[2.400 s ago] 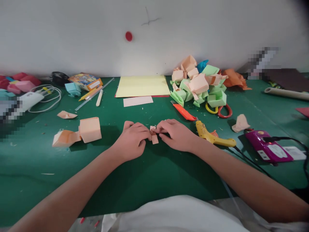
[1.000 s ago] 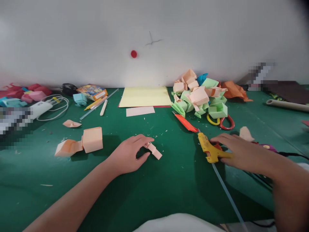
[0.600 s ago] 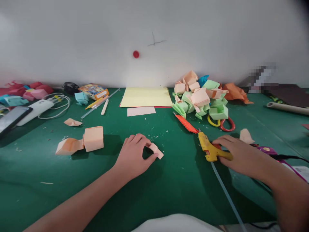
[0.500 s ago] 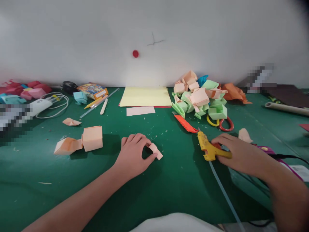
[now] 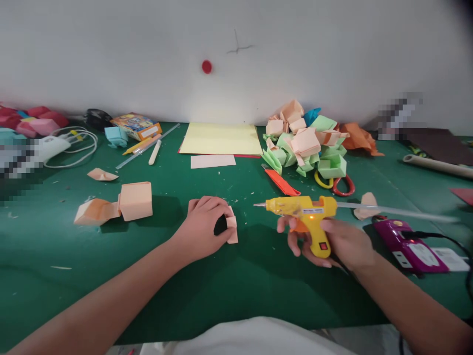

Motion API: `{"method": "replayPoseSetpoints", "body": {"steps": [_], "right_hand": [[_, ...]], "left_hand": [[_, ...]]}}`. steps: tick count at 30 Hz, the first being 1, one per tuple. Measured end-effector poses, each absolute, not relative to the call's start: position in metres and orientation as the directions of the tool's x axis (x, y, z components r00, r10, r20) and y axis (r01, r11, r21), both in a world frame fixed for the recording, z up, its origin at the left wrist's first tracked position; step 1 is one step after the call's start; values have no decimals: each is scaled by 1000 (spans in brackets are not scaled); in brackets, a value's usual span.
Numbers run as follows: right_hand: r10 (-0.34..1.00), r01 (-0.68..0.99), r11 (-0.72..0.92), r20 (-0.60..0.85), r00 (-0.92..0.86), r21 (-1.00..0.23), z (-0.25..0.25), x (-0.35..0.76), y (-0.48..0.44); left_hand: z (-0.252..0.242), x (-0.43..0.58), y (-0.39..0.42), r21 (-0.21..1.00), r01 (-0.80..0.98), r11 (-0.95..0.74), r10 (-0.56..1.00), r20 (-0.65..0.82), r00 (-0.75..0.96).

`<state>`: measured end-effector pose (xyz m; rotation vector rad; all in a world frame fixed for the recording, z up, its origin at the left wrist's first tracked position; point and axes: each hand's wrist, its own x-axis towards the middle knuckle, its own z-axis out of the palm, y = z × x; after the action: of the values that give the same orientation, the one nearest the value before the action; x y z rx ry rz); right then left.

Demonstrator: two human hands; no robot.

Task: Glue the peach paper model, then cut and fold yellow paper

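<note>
- Glue gun (image 5: 314, 212): gripped in my right hand (image 5: 347, 242).
- Folded paper strip (image 5: 232, 221): pinched in my left hand (image 5: 201, 227).
- Green tabletop (image 5: 254, 283): separates strip from nozzle (image 5: 260, 204); front edge nearer me.

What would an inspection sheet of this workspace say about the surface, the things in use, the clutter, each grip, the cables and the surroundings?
Surface: green tabletop, flecked with tiny scraps.
Things in use: small folded peach paper; yellow glue gun, its orange light lit, clear glue stick jutting from its back.
Clutter: paper pile, orange cutter, yellow sheet.
Left grip: bare hand, thumb and fingers on the folded paper.
Right grip: bare hand around the gun's handle, nozzle apart from the paper.
Cables: black cable plugged into purple box; white cable looped at left.
Surroundings: pale wall with red dot; other people: nothing seen.
</note>
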<state>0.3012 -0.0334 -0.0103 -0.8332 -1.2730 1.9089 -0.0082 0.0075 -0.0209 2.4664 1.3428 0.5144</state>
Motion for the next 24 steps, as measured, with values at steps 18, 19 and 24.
{"method": "replayPoseSetpoints", "body": {"steps": [18,19,24], "right_hand": [[848,209,-84,-180,-498,-974,-26,270,-7],[850,206,-82,-176,-496,-975,-25,269,-8],[845,229,-107,-209,-492,-968,-21,268,-8]], "left_hand": [[-24,-24,23,356,622,-697,715,275,643],[-24,-24,23,352,623,-698,714,277,643],[-26,-24,24,341,620,-707,706,286,648]]}}
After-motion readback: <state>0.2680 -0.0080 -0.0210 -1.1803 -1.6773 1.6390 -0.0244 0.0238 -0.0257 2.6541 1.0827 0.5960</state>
